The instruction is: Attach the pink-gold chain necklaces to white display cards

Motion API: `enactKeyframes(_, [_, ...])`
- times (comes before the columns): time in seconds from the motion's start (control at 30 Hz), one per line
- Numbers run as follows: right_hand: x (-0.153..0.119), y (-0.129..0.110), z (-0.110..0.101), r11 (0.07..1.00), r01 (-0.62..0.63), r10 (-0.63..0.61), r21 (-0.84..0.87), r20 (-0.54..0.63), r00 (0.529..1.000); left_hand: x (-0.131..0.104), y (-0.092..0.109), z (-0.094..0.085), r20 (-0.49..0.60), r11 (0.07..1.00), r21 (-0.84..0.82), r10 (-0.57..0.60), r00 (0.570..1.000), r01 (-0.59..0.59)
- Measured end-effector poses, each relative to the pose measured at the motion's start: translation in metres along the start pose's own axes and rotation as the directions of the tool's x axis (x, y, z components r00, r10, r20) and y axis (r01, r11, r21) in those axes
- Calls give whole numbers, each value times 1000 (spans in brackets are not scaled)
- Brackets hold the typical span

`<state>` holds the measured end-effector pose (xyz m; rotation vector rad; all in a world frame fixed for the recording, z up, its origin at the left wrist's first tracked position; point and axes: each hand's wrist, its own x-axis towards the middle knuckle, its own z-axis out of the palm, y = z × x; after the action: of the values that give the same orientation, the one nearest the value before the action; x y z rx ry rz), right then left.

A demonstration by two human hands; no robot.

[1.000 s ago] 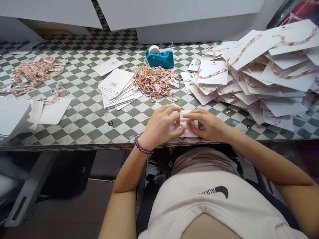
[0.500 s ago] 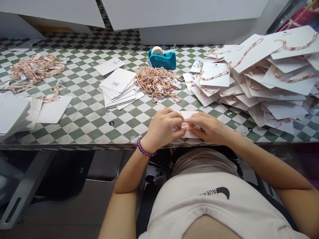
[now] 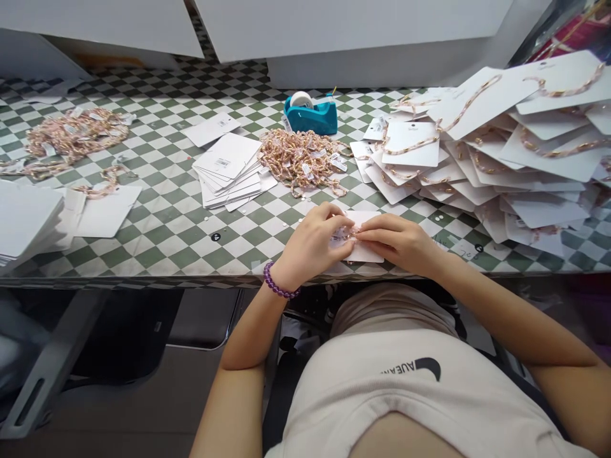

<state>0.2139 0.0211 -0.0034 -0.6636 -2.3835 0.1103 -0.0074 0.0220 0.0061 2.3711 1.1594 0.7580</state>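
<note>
At the table's front edge, a white display card (image 3: 366, 253) lies under both hands. A pink and gold beaded bracelet (image 3: 342, 236) is over the card, partly covered by fingers. My left hand (image 3: 315, 243), with a purple bead bracelet at its wrist, curls round and pinches the beaded bracelet between thumb and fingertips. From the other side, my right hand (image 3: 400, 240) has its fingertips closed on the same bracelet near the card's middle. Just beyond the hands lie a heap of similar bracelets (image 3: 300, 159) and a stack of blank white cards (image 3: 228, 156).
A teal tape dispenser (image 3: 312, 116) stands behind the heap. On the right rises a large pile of carded bracelets (image 3: 482, 152). To the left are another bracelet heap (image 3: 76, 137) and more white cards (image 3: 23, 213). White boxes (image 3: 353, 28) border the checkered table's back.
The hands have shifted slightly on the card, and my left hand's fingers have opened into a wider curl, showing more of the bracelet. The camera view has moved a little.
</note>
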Motion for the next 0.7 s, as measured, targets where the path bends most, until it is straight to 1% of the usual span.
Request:
enactKeyframes(0.13, [2, 0, 1, 999, 13, -12, -41, 16, 1000, 0, 0, 0, -6, 999, 43, -26, 1000, 26])
enactKeyframes(0.27, [3, 0, 2, 996, 3, 0, -92, 28, 1000, 0, 0, 0, -3, 998, 56, -18, 1000, 18])
enactKeyframes(0.4, [1, 0, 2, 986, -36, 44, -161, 47, 998, 0, 1, 0, 5, 999, 44, -15, 1000, 14])
enactKeyframes(0.53, [-1, 1, 1, 987, -57, 72, -153, 95, 993, 0, 1, 0, -5, 999, 50, -2, 1000, 2])
enactKeyframes(0.7, [-1, 1, 1, 980, -55, 66, -192, 54, 996, -1, 1, 1, -4, 998, 66, 17, 1000, -16])
